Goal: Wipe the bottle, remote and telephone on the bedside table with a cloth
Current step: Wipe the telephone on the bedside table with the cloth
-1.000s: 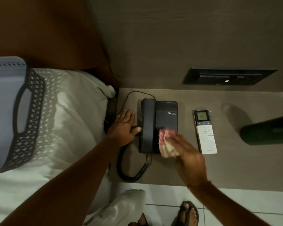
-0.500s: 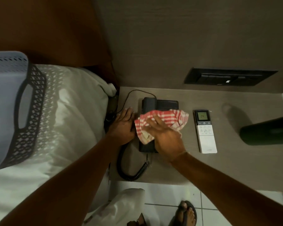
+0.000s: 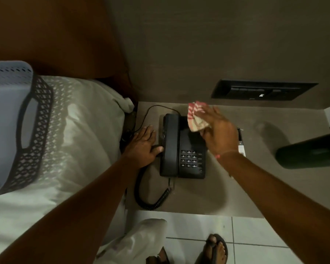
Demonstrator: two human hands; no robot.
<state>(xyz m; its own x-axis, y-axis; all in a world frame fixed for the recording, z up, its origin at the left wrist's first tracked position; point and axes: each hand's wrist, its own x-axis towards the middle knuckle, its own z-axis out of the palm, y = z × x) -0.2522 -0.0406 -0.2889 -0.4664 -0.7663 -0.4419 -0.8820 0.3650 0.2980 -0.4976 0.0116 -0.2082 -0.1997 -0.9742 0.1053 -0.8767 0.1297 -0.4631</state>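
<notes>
Left hand (image 3: 141,145) lies flat on the bedside table (image 3: 255,187), fingers spread, thumb against the telephone (image 3: 181,149). Right hand (image 3: 217,134) hangs over the phone's far corner — bunched red-checked cloth (image 3: 195,117) gripped in it. Remote (image 3: 241,143) mostly hidden; bottle (image 3: 309,153) far right.

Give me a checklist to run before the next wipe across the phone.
1. Cloth gripped in right hand: ok.
2. Left hand steadying the phone at its left edge: ok.
3. Handset seated on its cradle: ok.
4. Keypad clear of the cloth and open to wiping: ok.
5. Remote clear of the right forearm: not ok, the arm lies over it.
6. Bottle steady on the table: cannot tell, it is cut off by the frame.
</notes>
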